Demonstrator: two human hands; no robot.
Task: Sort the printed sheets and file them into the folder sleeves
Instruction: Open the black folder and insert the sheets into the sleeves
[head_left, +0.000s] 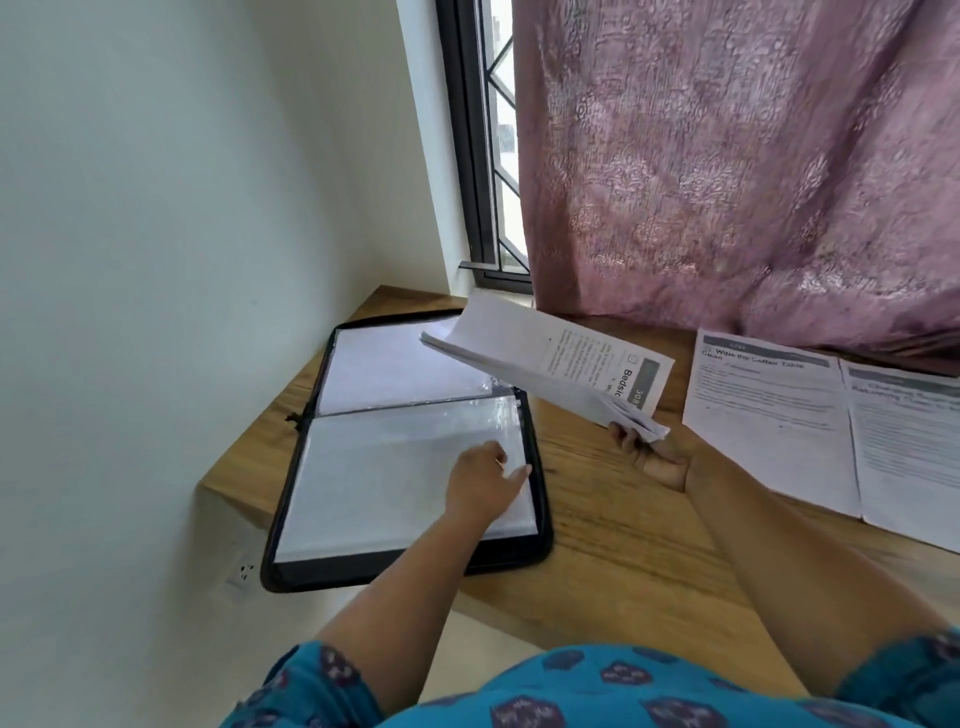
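The open folder (410, 447) lies at the left end of the wooden surface (623, 530), and the left hand (483, 480) rests with relaxed fingers on its near clear sleeve (374, 478). The right hand (649, 452) grasps a stack of printed sheets (545, 358), raised over the folder's right edge. Two more sheets (831, 426) lie flat near the surface's right end.

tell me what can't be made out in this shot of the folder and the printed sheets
- Body text on the two sheets on the table: head view, too blurred and small.
- Right-hand sheet: cut off by the frame's right edge.
- Sheet count in the stack held by the right hand: edges too fine.
- Folder sleeve under the left hand: covered; glare hides any contents.
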